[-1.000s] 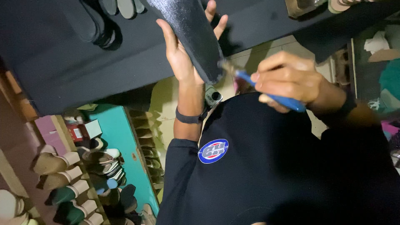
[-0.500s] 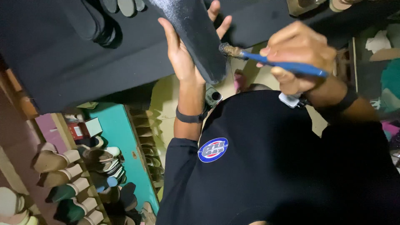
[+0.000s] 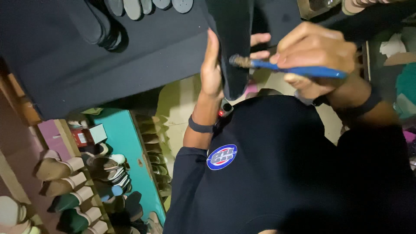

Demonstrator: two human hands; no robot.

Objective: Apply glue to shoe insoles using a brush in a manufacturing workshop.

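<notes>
Dark sole (image 3: pixel 232 47) clasped in left hand (image 3: pixel 213 69) fingers; right hand (image 3: pixel 314 54) brush (image 3: pixel 277 66) touching.

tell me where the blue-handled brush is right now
In the head view, upper right: the blue-handled brush is in the right hand, bristles against the dark sole piece held by the left hand.

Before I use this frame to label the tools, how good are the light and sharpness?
Head view: dim, uneven light. The brush, right hand and left hand are lit and fairly sharp. The dark sole and black work surface lose nearly all detail in shadow. The shoes on the shelves at lower left are softer. No glare.
</notes>
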